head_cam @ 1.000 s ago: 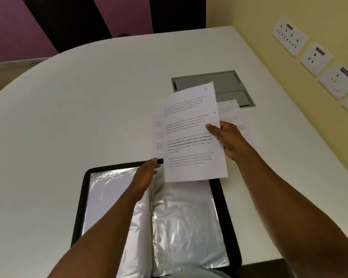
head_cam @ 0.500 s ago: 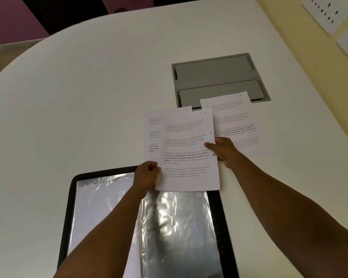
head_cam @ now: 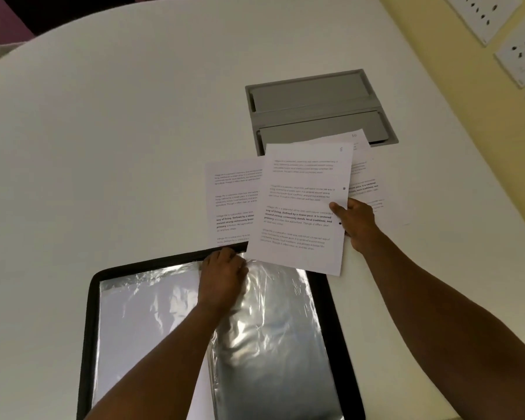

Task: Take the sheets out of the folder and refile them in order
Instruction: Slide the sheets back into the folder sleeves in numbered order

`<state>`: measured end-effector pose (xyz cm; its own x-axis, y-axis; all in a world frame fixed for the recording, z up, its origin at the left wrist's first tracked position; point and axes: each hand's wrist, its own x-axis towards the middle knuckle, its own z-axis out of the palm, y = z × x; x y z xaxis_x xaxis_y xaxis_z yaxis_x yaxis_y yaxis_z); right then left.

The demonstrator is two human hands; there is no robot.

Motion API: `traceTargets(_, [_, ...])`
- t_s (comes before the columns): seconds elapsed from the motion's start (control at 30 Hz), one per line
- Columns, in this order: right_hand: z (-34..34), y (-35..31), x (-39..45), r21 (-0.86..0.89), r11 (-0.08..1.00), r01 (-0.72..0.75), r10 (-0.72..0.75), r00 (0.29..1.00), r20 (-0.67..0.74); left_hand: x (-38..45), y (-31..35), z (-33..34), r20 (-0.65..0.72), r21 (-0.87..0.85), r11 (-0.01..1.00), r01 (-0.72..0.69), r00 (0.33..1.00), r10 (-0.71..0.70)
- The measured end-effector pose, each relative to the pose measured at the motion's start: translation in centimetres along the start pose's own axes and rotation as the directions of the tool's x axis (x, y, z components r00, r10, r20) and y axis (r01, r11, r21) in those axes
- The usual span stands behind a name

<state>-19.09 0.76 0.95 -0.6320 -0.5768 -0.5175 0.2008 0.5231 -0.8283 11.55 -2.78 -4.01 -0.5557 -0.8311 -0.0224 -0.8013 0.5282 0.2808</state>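
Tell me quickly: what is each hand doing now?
Left hand: rests on the open folder, grip unclear.
Right hand: pinches a printed sheet.

Folder [head_cam: 87, 328]: black matt rim; clear plastic sleeves [head_cam: 273, 328], glossy, crinkled, under the left grip [head_cam: 222, 275].
Sheet [head_cam: 300, 207]: white matt paper with black print, pinched in the right grip [head_cam: 353, 221]; like sheets [head_cam: 231, 201] lie beside it.
Bench [head_cam: 103, 147]: smooth white matt top.
Hatch [head_cam: 315, 107]: grey, matt, beyond the right grip.
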Motion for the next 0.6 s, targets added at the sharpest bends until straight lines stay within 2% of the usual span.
traceTargets(0.13, [-0.5, -1.0, -0.5, 0.094, 0.996, 0.008, -0.002, 0.998, -0.066, 1.0, 0.1, -1.3, 0.077, -0.04, 0.999, -0.009, 0.997, 0.012])
traceTargets(0.23, [-0.6, -2.1, -1.0, 0.189, 0.982, 0.026, -0.007, 0.995, -0.097, 1.9, 0.2, -2.5, 0.187, -0.161, 0.987, 0.016, 0.982, 0.015])
traceTargets(0.43, [0.3, -3.4, -1.8, 0.302, 0.952, 0.046, -0.02, 0.996, -0.089, 3.5, -0.2, -3.5, 0.369, -0.348, 0.927, 0.137, 0.929, 0.002])
traceTargets(0.6, [0.9, -3.5, -1.5, 0.319, 0.947, 0.029, 0.004, 0.995, -0.101, 4.6, -0.2, -4.1, 0.389, -0.367, 0.913, 0.181, 0.921, -0.026])
